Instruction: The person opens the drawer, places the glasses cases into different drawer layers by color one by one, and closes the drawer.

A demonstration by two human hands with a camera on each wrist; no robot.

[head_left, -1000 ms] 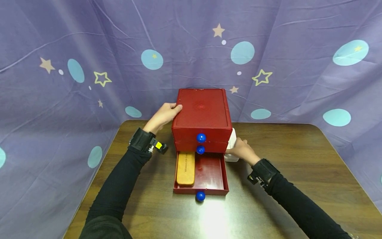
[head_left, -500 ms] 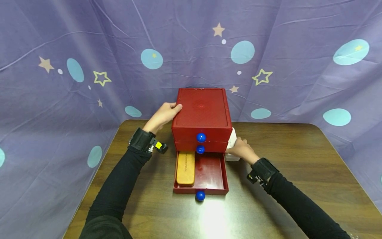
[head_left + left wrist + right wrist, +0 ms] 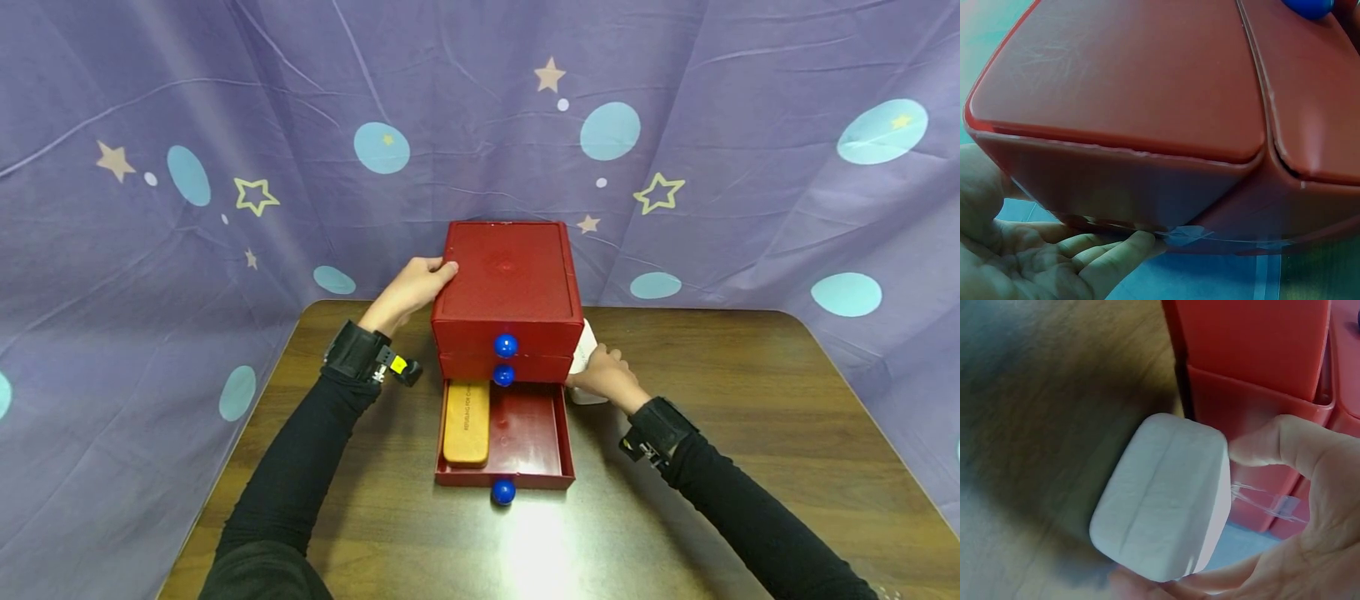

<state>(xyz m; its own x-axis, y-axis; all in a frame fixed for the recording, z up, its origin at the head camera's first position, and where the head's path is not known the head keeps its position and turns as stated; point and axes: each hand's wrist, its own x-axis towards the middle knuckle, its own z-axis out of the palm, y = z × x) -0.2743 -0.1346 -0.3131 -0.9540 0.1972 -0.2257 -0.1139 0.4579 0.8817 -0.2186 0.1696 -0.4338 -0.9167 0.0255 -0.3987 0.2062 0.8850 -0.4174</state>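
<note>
A red drawer box (image 3: 504, 275) with blue knobs stands on the table. Its bottom drawer (image 3: 528, 429) is pulled out, with a yellow tin case (image 3: 467, 425) lying along the left side. My left hand (image 3: 412, 287) holds the box's left side, thumb over the top edge; the left wrist view shows the fingers (image 3: 1110, 259) against the side wall. At the right side, my right hand (image 3: 609, 379) grips a white rounded block-like object (image 3: 1163, 500) between thumb and fingers. In the head view, the drawer box and the hand partly hide that white object.
The brown wooden table (image 3: 735, 400) reaches back to a purple curtain (image 3: 480, 108) with stars and dots, just behind the box. Strips of clear tape (image 3: 1285, 506) cross the box's side. Black wrist cameras (image 3: 660, 429) sit on both wrists.
The white object has shifted slightly to the right beside the box, with my right hand still around it. My left hand and the drawers have not visibly moved.
</note>
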